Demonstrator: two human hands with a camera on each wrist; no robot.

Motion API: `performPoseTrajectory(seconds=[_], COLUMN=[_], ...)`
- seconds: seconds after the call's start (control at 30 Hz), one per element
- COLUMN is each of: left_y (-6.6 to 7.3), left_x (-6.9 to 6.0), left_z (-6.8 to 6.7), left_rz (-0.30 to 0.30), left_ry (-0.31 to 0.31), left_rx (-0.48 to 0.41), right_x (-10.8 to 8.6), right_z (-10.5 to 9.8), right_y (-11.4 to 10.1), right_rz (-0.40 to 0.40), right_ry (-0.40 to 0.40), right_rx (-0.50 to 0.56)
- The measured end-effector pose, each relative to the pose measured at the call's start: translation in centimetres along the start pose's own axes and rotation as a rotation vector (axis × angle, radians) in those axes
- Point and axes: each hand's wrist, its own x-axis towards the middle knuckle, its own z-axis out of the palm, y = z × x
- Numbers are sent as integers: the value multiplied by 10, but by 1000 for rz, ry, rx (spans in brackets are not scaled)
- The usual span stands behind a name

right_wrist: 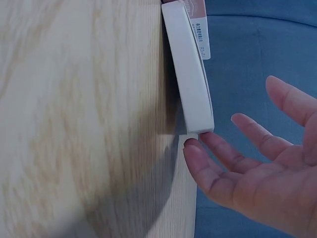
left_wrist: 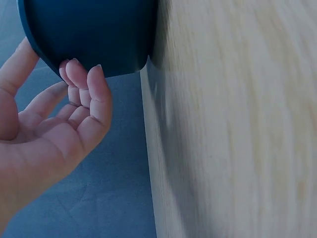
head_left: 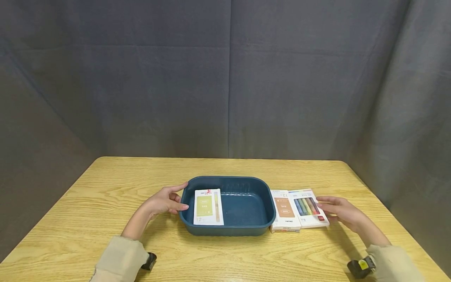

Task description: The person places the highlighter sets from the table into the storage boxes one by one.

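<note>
A dark blue plastic basin [head_left: 230,231] sits on the table. At its left end my left hand [head_left: 165,201] grips the rim, thumb over the edge and fingers against the outer wall [left_wrist: 94,34]. Inside the basin, at the left, lies a white box with a yellow-green panel [head_left: 208,207]. Right of the basin is a white box with an orange-brown panel [head_left: 285,211]. Beside it a flat white box picturing coloured sticks [head_left: 304,207] lies slightly tilted. My right hand [head_left: 340,211] touches that box's right end with its fingertips [right_wrist: 195,153]; the thumb stands apart.
The wood-grain table [head_left: 225,258] extends around the basin and boxes. Grey cloth [head_left: 225,98] hangs behind it and along both sides. A black wrist strap shows at each sleeve [head_left: 121,254].
</note>
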Motion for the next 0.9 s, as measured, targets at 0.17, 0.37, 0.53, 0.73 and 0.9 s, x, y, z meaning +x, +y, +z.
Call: performPoseTrajectory(seconds=[0.17,0.37,0.53,0.73,0.9], left_y=[1,1,0,0,0], left_x=[0,0,0,0,0], left_z=[1,0,-1,0,1], left_rz=[0,8,13,-3,-13], left_ry=[3,-13,-21,-5,2], left_rx=[1,-4,-13,-11,-15], right_x=[-2,-5,-5,-5,-6], right_z=[0,-2,-4,-6,-7], right_y=[0,-3,-5,-6,-7], right_rz=[29,39,14,-24,-35], right_ry=[13,9,0,-8,-27], right_rx=[16,60,78,63,80])
